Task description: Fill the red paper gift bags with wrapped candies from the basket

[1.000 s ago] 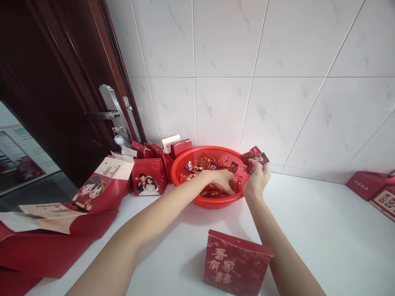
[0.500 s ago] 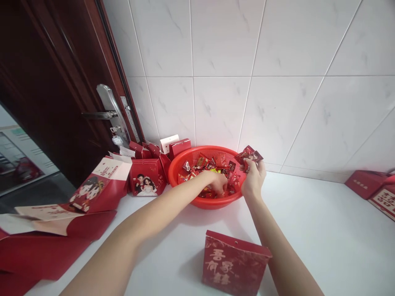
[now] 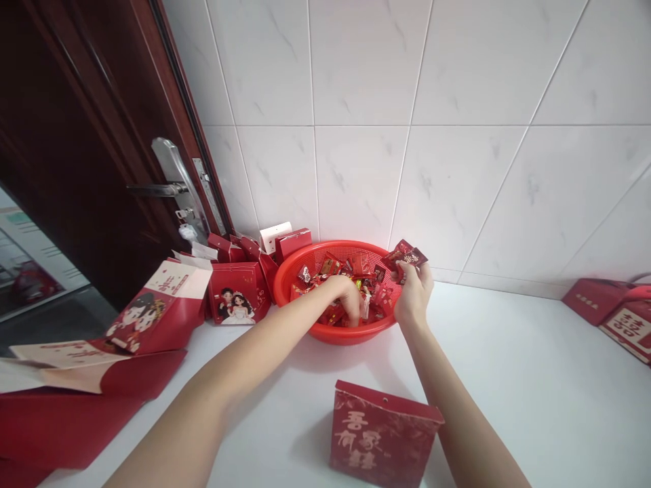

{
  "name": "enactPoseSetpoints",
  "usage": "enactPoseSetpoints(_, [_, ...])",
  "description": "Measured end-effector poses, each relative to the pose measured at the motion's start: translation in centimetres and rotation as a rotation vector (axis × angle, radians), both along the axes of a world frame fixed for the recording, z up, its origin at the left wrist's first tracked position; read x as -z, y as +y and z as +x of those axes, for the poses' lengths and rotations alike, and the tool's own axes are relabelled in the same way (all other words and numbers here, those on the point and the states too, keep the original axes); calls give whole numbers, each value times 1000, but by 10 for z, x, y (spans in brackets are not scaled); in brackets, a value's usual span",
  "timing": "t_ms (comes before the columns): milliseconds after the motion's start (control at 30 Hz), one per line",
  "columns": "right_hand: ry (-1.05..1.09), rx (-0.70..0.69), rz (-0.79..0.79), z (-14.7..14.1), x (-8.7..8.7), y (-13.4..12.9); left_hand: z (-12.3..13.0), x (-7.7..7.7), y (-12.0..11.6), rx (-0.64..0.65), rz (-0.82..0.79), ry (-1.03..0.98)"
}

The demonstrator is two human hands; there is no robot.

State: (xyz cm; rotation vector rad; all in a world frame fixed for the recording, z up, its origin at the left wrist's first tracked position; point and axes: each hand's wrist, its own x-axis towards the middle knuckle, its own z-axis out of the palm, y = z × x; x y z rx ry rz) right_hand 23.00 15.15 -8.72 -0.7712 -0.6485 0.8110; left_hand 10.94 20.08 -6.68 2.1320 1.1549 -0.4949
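Two bare hands work at a red plastic basin (image 3: 346, 332) filled with wrapped sweets (image 3: 325, 268), viewed from above. The basin stands at the back edge of the desk (image 3: 534, 386), against white wall tiles (image 3: 356, 169). The left hand (image 3: 346, 293) reaches over the near rim and dips among the sweets. Its fingertips are buried, so whether it grips anything cannot be told. The right hand (image 3: 414, 296) is closed narrowly, with thumb and fingers pinching a small bunch of dark red packets (image 3: 407, 257), raised just over the basin's right rim. The action in view is picking sweets out by hand, with one hand gathering while the other holds a few.

Left of the basin, along the back edge, stand red gift boxes (image 3: 292, 244) and a red box printed with a bride and groom (image 3: 239, 293). Nearer the left edge lie a cartoon-printed box (image 3: 152, 308) and flat red box sheets (image 3: 66, 427). A red box with gold characters (image 3: 384, 434) stands at the near edge, between the forearms. Two more red boxes (image 3: 623, 318) sit in the right corner. A dark wooden door (image 3: 86, 135) with a metal handle (image 3: 170, 183) borders the desk on the left.
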Motion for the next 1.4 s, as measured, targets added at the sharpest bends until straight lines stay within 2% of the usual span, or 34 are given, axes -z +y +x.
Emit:
enactPoseSetpoints(100, [-14, -1, -1, 1, 1, 1, -5, -5, 7, 61, -230, 175])
enactPoseSetpoints(133, [-14, -1, -2, 1, 1, 1, -5, -6, 8, 73, -241, 175])
enactPoseSetpoints(433, [13, -18, 4, 1, 0, 1, 0, 6, 7, 71, -168, 198])
enactPoseSetpoints(533, [1, -19, 1, 0, 0, 0, -1, 7, 6, 35, -155, 169])
enactPoseSetpoints(700, [0, -16, -8, 0, -1, 0, -2, 4, 4, 81, -114, 157])
enactPoseSetpoints(767, [-9, -11, -8, 0, 0, 1, -7, 0, 6, 66, -60, 51])
enactPoseSetpoints(833, [-23, -10, -3, 1, 0, 1, -16, -5, 10, 30, -30, -140])
enactPoseSetpoints(967, [-21, -14, -5, 1, 0, 1, -38, -13, 20, -122, 72, -533])
enactPoseSetpoints(1067, [-2, -20, -11, 1, -1, 0, -49, -12, 22, -220, 162, -720])
enactPoseSetpoints(1267, [-42, -42, -6, 2, 1, 1, -61, -5, 9, -342, 213, -857])
enactPoseSetpoints(1400, [-119, -124, -5, 2, -1, -2, -65, -1, -4, -370, 266, -892])
